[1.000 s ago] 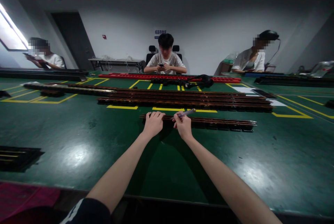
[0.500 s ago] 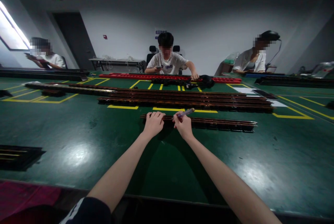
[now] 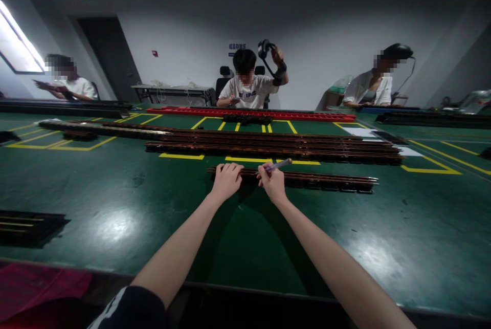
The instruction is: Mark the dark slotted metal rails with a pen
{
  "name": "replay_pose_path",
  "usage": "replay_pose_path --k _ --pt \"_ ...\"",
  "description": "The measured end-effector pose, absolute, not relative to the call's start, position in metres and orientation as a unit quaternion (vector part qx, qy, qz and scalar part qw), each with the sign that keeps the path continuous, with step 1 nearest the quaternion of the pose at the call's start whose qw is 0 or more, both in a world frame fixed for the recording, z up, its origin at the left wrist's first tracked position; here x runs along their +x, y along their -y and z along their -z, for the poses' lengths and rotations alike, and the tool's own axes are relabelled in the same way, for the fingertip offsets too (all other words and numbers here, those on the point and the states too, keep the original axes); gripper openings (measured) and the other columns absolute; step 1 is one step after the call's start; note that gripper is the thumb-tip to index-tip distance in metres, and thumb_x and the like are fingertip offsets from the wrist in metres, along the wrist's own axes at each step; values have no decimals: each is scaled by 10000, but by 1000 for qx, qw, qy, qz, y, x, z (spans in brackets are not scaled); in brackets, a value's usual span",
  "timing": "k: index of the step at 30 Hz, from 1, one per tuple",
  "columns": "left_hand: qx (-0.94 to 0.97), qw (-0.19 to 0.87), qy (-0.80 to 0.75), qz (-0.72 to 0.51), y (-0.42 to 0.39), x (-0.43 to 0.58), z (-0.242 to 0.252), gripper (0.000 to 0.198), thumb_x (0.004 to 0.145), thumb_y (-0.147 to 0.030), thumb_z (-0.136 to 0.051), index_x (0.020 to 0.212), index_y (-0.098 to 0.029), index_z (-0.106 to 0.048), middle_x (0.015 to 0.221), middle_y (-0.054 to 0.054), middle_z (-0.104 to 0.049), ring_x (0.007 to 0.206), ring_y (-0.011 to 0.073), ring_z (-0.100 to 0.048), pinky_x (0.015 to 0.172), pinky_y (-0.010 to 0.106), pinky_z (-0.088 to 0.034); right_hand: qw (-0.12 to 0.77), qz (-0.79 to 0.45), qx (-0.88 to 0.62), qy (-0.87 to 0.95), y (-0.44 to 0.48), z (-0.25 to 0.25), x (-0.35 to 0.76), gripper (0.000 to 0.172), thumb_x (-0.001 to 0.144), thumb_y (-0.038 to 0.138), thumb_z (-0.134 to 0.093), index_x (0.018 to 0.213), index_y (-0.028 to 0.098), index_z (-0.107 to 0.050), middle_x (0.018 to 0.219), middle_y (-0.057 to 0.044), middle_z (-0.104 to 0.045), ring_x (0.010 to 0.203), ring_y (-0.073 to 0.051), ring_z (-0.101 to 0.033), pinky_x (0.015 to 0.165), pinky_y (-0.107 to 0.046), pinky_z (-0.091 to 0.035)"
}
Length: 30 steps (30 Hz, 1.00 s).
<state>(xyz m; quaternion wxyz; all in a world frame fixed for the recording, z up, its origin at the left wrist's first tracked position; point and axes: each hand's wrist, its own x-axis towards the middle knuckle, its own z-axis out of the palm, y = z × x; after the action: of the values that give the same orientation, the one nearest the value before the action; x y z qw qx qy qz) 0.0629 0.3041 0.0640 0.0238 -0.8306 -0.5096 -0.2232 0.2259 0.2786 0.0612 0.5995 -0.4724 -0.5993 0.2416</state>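
Note:
In the head view, a long dark rail [image 3: 326,180] with thin copper-coloured lines lies across the green table in front of me. Curled over its left part are the fingers of my left hand [image 3: 227,180], which hold it against the table. My right hand [image 3: 273,181] grips a pen [image 3: 282,164] just to the right of my left hand. The pen's upper end slants up to the right, while its tip points down at the rail. Whether the tip touches the rail is too small to tell.
Beyond the rail lies a stack of similar long rails [image 3: 268,146]. A red ladder-like frame [image 3: 184,111] runs along the far side, where a co-worker [image 3: 247,88] sits with a raised black headset [image 3: 264,48]. Another dark bundle [image 3: 32,226] lies at the left. Two more people sit further off.
My right hand and the pen have shifted slightly to the right along the rail. My left hand stays in place. The co-worker opposite has lifted a black headset off the table.

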Motion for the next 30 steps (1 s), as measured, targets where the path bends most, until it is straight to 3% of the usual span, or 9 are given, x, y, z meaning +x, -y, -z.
replay_pose_path --k 12,19,25,30 --pt "-831 41 507 224 -305 62 -62 370 893 -177 -381 1177 -194 -617 1214 95 -658 1160 250 -560 1055 490 -342 587 -253 -468 610 -279 -62 231 561 752 754 -522 726 193 -522 604 -21 -603 431 -135 -570 412 -250 -483" --pt "-832 59 501 229 -305 63 -59 402 889 -186 -383 1227 -213 -597 1219 89 -662 1172 249 -566 1071 493 -338 590 -237 -468 614 -280 -59 231 535 788 731 -494 731 200 -507 602 -27 -606 419 -138 -566 421 -256 -484" --pt "-841 54 484 237 -301 68 -61 481 876 -179 -388 1336 -156 -523 1296 116 -624 1212 242 -553 1112 509 -306 588 -184 -478 626 -280 -56 233 473 860 661 -447 742 207 -505 601 -38 -604 455 -162 -586 444 -268 -482" --pt "-852 56 464 236 -297 73 -63 479 854 -182 -419 1315 -149 -542 1306 120 -624 1234 244 -545 1135 510 -283 585 -163 -478 635 -281 -53 234 433 887 614 -438 746 209 -503 609 -43 -603 505 -183 -614 461 -275 -481"
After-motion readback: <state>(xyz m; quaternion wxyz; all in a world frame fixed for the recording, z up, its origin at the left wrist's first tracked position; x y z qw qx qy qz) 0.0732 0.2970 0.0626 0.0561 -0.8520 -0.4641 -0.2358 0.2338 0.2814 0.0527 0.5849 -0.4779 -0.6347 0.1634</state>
